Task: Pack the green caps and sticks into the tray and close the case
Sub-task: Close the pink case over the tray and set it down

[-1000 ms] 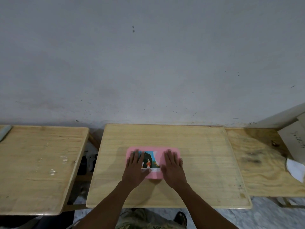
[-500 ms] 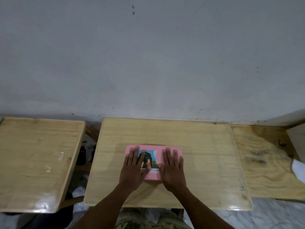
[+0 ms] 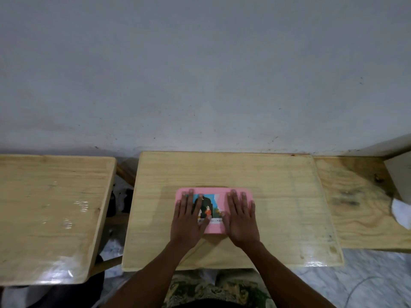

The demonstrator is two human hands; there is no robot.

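**Closed pink case lies flat under both grips**

The pink case (image 3: pixel 214 228) lies shut on the middle table (image 3: pixel 278 207), right under the two bare hands. Its long axis runs from side to side, from the left grip (image 3: pixel 189 221) across to the right grip (image 3: pixel 241 218), parallel to the table's near edge. The lid faces up. The picture sticker (image 3: pixel 208 207) shows in the gap between the grips, upright to the person, with its white text strip on the side nearer the wrists. Whatever is inside the case is hidden.

Both grips are wide and flat: the fingers are straight and slightly spread, the palms rest on the lid, and neither curls round anything. The left one covers the case's left end, with its thumb on the sticker's lower edge. The right one covers the right end. The fingertips of both reach almost to the case's far edge.

Compared with half a second ago, the hands stay flat on the lid in the same places and the case has not shifted on the table.

Beyond the fingertips the pale wooden tabletop runs to a grey, scuffed wall (image 3: pixel 200 74). Well out from the left grip stands a second glossy wooden table (image 3: pixel 55 207), apart from the middle one. Out from the right grip a third table (image 3: pixel 355 207), of darker-grained board, adjoins the middle one and carries a pale box (image 3: pixel 400 174) and something white (image 3: pixel 401 213) at the frame edge. Below the wrists are patterned clothing (image 3: pixel 211 290) and a marbled floor (image 3: pixel 367 283).
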